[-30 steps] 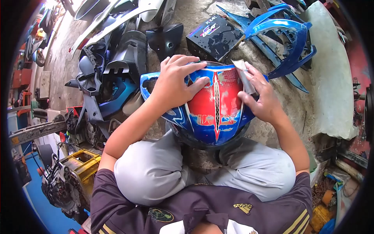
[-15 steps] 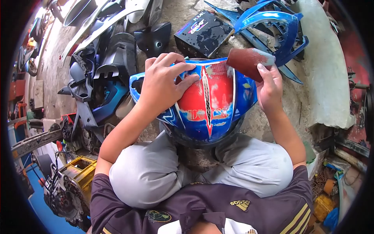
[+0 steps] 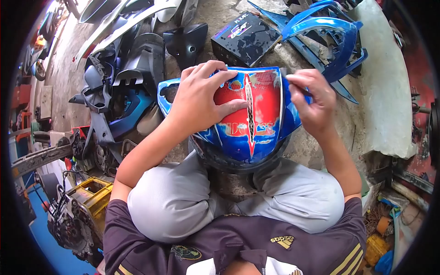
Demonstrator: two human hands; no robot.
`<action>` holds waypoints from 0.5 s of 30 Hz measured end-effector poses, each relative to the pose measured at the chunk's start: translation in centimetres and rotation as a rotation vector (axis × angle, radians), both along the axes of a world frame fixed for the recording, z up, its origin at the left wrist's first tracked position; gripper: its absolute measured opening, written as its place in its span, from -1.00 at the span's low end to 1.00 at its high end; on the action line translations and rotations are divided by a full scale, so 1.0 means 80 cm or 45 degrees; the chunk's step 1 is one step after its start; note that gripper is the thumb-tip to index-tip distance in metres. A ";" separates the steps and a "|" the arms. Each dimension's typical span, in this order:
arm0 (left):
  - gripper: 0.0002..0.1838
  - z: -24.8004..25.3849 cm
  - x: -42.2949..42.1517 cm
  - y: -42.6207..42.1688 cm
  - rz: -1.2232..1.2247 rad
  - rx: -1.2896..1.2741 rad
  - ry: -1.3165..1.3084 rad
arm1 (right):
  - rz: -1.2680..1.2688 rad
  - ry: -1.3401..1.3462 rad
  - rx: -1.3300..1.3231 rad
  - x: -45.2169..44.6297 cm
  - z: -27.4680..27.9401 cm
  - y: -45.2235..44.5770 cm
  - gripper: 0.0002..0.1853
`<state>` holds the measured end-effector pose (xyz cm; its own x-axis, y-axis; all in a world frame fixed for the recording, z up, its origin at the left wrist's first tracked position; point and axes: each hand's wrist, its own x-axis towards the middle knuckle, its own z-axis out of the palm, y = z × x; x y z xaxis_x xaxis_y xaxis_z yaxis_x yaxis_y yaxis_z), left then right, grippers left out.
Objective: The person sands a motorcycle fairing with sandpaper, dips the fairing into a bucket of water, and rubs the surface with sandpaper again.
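A blue and red motorcycle body panel [image 3: 265, 107] rests between my knees, its paint worn to pale patches around a narrow central slot. Over its upper left side lies my left hand [image 3: 204, 94], gripping it with the thumb across the red area. My right hand [image 3: 314, 98] is closed in a pinch at the panel's upper right edge. A thin dark edge of sandpaper [image 3: 283, 73] shows by its fingertips; the rest of the sheet is hidden or turned edge-on. The panel's underside is out of sight.
A black box [image 3: 245, 39] stands just beyond the panel. Dark and grey fairing parts [image 3: 137, 59] are heaped at left, and a blue fairing frame [image 3: 343, 41] lies at upper right. A pale slab [image 3: 385, 91] runs along the right; an engine [image 3: 75, 224] sits lower left.
My right hand has turned and its fingers have curled in, so the broad reddish-brown face of the sandpaper no longer shows. The left thumb has moved lower on the red area. The view has shifted slightly.
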<state>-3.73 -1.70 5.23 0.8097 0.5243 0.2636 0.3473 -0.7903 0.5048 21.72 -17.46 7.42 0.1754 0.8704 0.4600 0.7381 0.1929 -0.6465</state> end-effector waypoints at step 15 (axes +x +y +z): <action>0.23 0.007 -0.014 -0.010 -0.233 -0.040 0.060 | 0.441 -0.421 -0.027 -0.018 -0.024 0.018 -0.69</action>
<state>-4.87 -2.50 5.76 0.9035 0.3744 0.2087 0.2231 -0.8264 0.5170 20.31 -16.00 5.47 -0.2793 0.8616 0.4239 0.7997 0.4531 -0.3939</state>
